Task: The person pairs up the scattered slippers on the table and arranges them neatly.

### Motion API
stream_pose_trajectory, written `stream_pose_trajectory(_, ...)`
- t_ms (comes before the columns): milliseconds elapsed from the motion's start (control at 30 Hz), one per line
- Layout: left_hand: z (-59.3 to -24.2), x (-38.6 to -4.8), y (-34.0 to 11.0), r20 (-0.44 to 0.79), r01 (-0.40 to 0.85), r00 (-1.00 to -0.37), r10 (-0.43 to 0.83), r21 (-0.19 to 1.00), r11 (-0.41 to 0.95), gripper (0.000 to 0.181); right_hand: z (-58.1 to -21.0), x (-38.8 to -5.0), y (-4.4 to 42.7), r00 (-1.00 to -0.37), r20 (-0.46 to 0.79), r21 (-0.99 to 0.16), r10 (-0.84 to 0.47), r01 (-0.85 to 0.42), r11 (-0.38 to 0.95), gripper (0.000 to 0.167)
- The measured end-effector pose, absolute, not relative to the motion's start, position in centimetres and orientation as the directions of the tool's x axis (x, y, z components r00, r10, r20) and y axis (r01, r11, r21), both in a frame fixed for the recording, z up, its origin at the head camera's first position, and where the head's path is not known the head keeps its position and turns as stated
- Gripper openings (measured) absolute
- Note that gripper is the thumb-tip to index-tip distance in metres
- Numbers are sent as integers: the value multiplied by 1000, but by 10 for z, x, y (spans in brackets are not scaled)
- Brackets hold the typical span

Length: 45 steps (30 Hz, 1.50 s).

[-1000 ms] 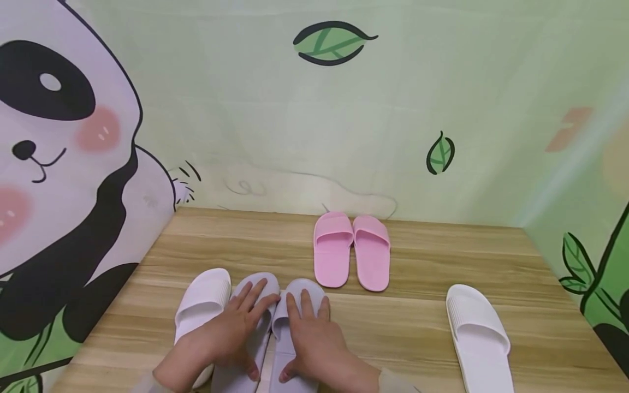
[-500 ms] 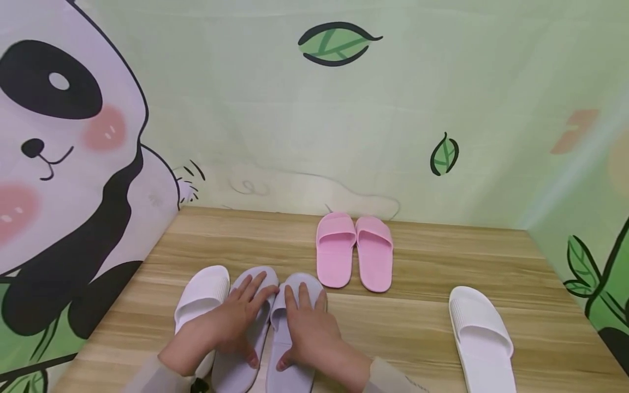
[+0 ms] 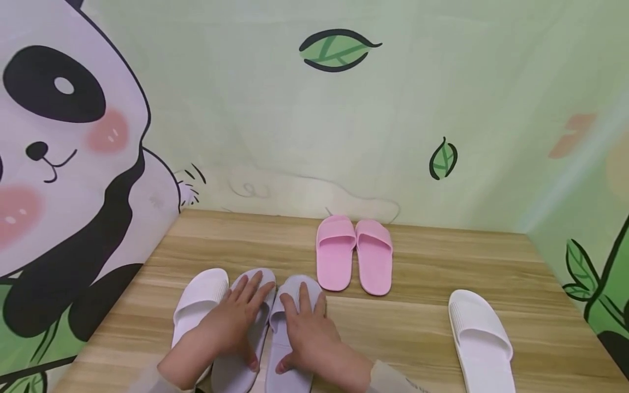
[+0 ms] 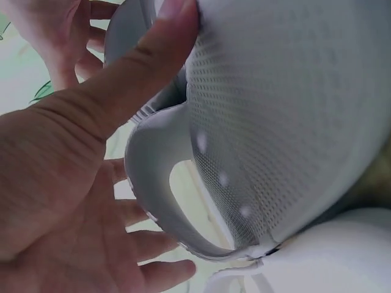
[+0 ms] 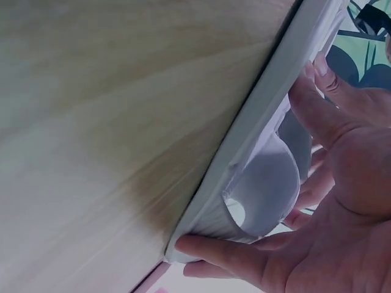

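Observation:
Two grey slippers lie side by side at the front, toes pointing away from me. My left hand point(image 3: 228, 327) rests on the left grey slipper point(image 3: 233, 375), fingers spread over its strap and toe and thumb on its inner side. On the right grey slipper point(image 3: 290, 381) lies my right hand point(image 3: 312, 335), its fingers extended toward the toe and its thumb at the inner edge. A white slipper point(image 3: 199, 295) stands just left of the grey pair, partly hidden by my left wrist. Each strap point(image 4: 153, 152) arches beside the fingers in the wrist views.
A pair of pink slippers, left point(image 3: 334, 267) and right point(image 3: 374, 267), stands by the back wall. Another white slipper point(image 3: 480, 333) lies alone at the right on the wood-grain surface point(image 3: 408, 327). Walls with a panda print point(image 3: 64, 158) enclose the left, back and right.
Both hands have shifted the grey slippers slightly away from me and to the left. The white slipper beside them seems to have moved a little as well. The pink pair stays put.

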<state>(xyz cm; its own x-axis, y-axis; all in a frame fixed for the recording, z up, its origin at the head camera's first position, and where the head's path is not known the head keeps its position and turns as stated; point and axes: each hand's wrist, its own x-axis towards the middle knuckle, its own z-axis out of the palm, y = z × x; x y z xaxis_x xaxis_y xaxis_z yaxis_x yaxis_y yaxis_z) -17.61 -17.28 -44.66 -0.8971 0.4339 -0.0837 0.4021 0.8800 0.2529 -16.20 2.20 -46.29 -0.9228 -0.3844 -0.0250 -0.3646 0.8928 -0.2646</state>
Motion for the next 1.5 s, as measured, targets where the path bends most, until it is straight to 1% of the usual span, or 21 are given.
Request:
stream_pose_trajectory(100, -448, -170, -174, -24, 423, -901, 433, 174, 889, 144, -463, -159, 23, -916, -1, -260, -401, -387, 885, 122)
stream_pose_trajectory(167, -449, -167, -175, 14, 435, -899, 437, 124, 892, 141, -464, -157, 22, -910, 23, -226, -414, -408, 884, 120)
stream_pose_trajectory(267, -450, -161, -176, 55, 432, -902, 429, 73, 899, 138, -464, -153, 22, -893, 73, -105, -445, -450, 887, 117)
stream_pose_trajectory(367, -450, -158, -177, 68, 421, -906, 417, 60, 905, 136, -463, -148, 22, -872, 116, 18, -475, -476, 879, 116)
stream_pose_trajectory(433, -450, -156, -177, 63, 417, -908, 413, 72, 906, 134, -463, -147, 22, -863, 125, 47, -490, -488, 871, 115)
stream_pose_trajectory(500, -449, -155, -177, 44, 414, -910, 412, 103, 904, 133, -463, -146, 22, -860, 115, 45, -497, -496, 867, 114)
stream_pose_trajectory(600, -448, -154, -179, 7, 415, -908, 419, 158, 896, 135, -462, -146, 23, -858, 72, 8, -508, -509, 861, 115)
stream_pose_trajectory(700, -446, -152, -182, -37, 413, -902, 429, 208, 886, 144, -460, -144, 25, -849, 5, -21, -528, -528, 849, 126)
stream_pose_trajectory(767, -444, -151, -182, -71, 415, -895, 440, 226, 881, 153, -458, -143, 27, -838, -45, -29, -544, -543, 839, 136)
stream_pose_trajectory(833, -444, -150, -182, -105, 406, -892, 440, 242, 881, 160, -457, -142, 28, -827, -95, -37, -554, -553, 832, 142)
stream_pose_trajectory(900, -444, -149, -181, -130, 398, -890, 436, 244, 884, 164, -457, -141, 28, -816, -137, -45, -562, -562, 826, 140)
stream_pose_trajectory(1000, -445, -146, -181, -132, 401, -892, 433, 213, 891, 165, -459, -139, 26, -807, -158, -63, -569, -566, 822, 134)
stream_pose_trajectory(1133, -447, -142, -182, -104, 445, -883, 458, 128, 886, 161, -463, -140, 26, -801, -129, -47, -584, -583, 811, 123)
stream_pose_trajectory(1233, -449, -140, -184, -90, 463, -877, 471, 98, 881, 159, -467, -140, 25, -800, -106, -34, -590, -590, 806, 117)
stream_pose_trajectory(1433, -452, -141, -187, -73, 467, -878, 474, 90, 880, 158, -470, -143, 23, -806, -99, -23, -583, -584, 811, 117)
stream_pose_trajectory(1500, -453, -143, -187, -76, 462, -879, 471, 106, 880, 159, -470, -144, 22, -809, -94, -16, -580, -581, 814, 120)
